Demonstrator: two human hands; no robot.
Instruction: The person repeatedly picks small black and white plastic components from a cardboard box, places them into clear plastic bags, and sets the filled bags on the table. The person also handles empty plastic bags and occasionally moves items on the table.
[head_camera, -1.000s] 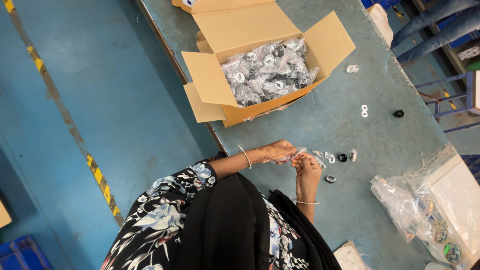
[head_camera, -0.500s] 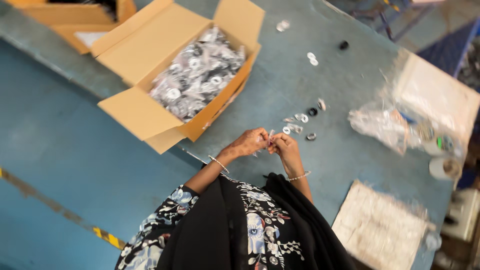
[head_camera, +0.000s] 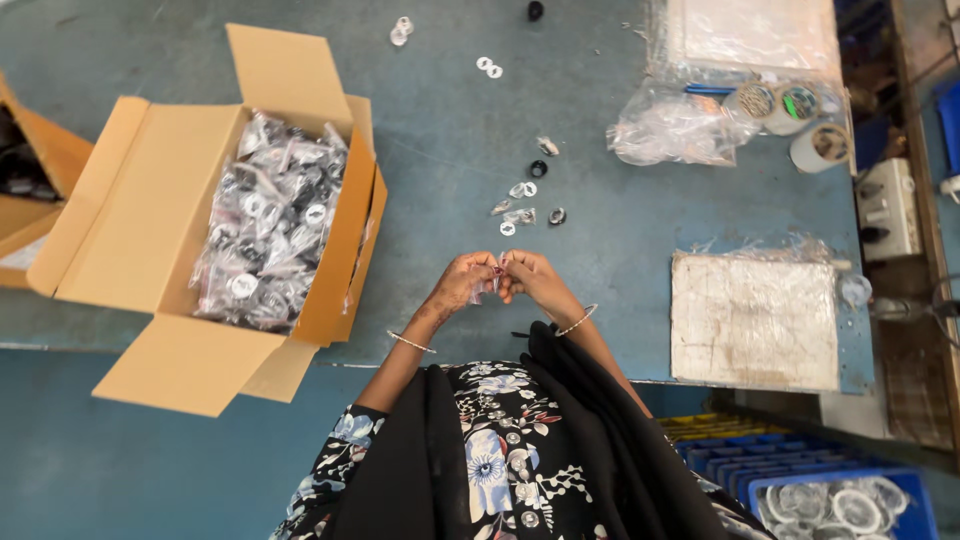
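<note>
Head view, looking straight down. Blue table (head_camera: 600, 170) fills most of the frame. Open cardboard box (head_camera: 130, 230) stands at its left edge, flaps spread, packed with small clear bags of parts (head_camera: 270, 220). Flat grey-white pad (head_camera: 755, 320) lies on the right part of the table; beyond it a crumpled clear plastic bag (head_camera: 670, 125) sits beside three tape rolls (head_camera: 790, 105). Scatter of small rings and caps (head_camera: 525, 195) lies on the table just beyond the hands, well apart from the box.

Left hand (head_camera: 465, 280) and right hand (head_camera: 530, 278) meet fingertip to fingertip above the near table edge, thin bangle on each wrist. Both are pinched closed on one small clear packet (head_camera: 498, 277) held between them. Packet is mostly hidden by the fingers; its long axis seems to run away from the body toward the scatter, but its pointing direction cannot be told.
</note>
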